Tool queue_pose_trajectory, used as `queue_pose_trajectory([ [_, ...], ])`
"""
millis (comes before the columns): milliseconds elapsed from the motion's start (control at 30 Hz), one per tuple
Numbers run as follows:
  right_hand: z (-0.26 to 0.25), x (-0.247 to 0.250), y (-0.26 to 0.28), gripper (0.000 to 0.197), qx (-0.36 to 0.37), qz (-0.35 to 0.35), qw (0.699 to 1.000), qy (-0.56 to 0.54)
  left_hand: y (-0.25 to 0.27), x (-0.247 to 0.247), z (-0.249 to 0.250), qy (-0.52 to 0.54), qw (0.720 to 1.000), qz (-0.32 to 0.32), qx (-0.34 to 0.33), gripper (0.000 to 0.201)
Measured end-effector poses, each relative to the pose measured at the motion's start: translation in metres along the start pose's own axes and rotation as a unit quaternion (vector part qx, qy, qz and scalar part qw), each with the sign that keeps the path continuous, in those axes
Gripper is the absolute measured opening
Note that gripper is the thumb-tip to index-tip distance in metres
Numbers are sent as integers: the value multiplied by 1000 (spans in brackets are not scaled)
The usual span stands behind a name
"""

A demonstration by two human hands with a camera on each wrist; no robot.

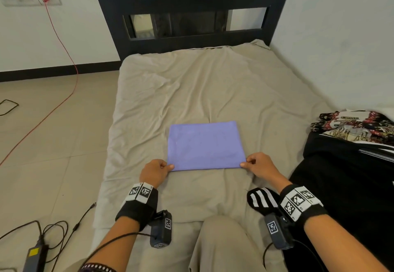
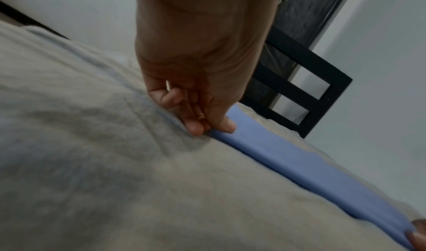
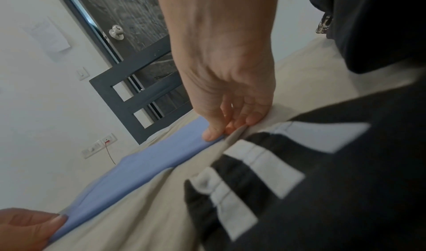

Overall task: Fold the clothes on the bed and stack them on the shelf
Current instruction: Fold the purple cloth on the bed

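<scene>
Bedroom, folding under way | purple cloth [image 1: 205, 145] lies flat in a neat rectangle mid-bed [image 1: 191, 84] | left hand [image 1: 154, 172] pinches its near-left corner, right hand [image 1: 260, 166] its near-right corner | next fold likely: lift both corners evenly, keep edges aligned | black striped garment [image 1: 263, 199] lies near the right wrist.

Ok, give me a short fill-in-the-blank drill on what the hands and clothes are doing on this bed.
1. The left hand and right hand each pinch a near ____ of the folded garment.
2. The folded garment is ____ in colour.
3. It lies flat on the ____ bedsheet.
4. The black garment near the right wrist has white ____.

Missing words: corner; lavender-blue; beige; stripes
</scene>
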State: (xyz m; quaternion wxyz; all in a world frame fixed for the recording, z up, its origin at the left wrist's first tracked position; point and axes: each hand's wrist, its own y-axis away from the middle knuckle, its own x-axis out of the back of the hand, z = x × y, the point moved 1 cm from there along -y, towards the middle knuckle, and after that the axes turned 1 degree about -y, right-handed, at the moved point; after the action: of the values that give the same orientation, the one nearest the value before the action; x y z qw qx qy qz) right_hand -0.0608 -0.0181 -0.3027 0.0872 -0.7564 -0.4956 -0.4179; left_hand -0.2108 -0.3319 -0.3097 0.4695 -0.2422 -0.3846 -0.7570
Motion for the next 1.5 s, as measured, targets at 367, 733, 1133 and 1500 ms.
queue_pose_trajectory([
  [367,-20,21,-24,37,-33,-52,998,-25,-21,26,17,18,1000,-15,-5,41],
  [733,-43,9,-111,24,-63,89,976,-188,-105,26,51,116,993,24,8,22],
  [1133,-47,5,-126,15,-29,121,992,-32,-120,10,54,172,979,104,-24,19],
  [1500,-43,-2,-129,17,-50,154,987,-25,-122,10,61,94,989,112,-15,26],
])
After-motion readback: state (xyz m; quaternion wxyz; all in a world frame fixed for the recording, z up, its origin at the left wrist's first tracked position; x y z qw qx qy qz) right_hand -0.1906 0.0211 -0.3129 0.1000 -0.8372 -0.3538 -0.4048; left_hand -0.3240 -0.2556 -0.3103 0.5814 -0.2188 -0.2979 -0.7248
